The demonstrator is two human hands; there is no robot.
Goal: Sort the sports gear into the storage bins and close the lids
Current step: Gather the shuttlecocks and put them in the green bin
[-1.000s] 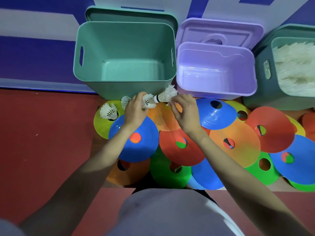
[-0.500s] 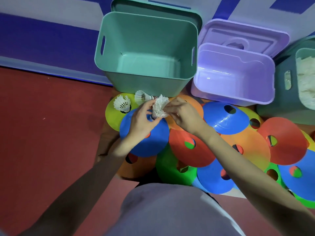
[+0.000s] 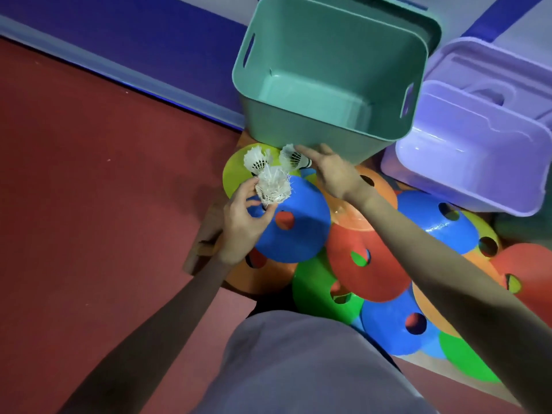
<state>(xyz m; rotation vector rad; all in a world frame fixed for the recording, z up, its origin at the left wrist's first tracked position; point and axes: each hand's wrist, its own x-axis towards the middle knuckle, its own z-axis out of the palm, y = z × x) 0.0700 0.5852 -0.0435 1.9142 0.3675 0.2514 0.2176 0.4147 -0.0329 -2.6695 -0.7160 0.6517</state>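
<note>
My left hand [image 3: 242, 222] holds a stack of white shuttlecocks [image 3: 273, 186] upright above a blue disc cone [image 3: 294, 222]. My right hand [image 3: 331, 171] reaches to a loose shuttlecock [image 3: 291, 158] lying by the foot of the green bin [image 3: 328, 130], fingers stretched and touching it. Another shuttlecock [image 3: 255, 159] lies on a yellow-green cone [image 3: 236, 171]. The green bin is open and has nothing inside. To its right stands the open purple bin [image 3: 478, 186], its lid [image 3: 493, 70] leaning behind it.
Several flat disc cones in red [image 3: 367, 264], orange, blue and green overlap on the floor right of my hands. Red floor [image 3: 104, 204] lies to the left. A blue and white wall [image 3: 134, 34] runs behind the bins.
My right hand has let go of the stack and moved up to the loose shuttlecock by the green bin. My left hand keeps the stack. The view has swung left.
</note>
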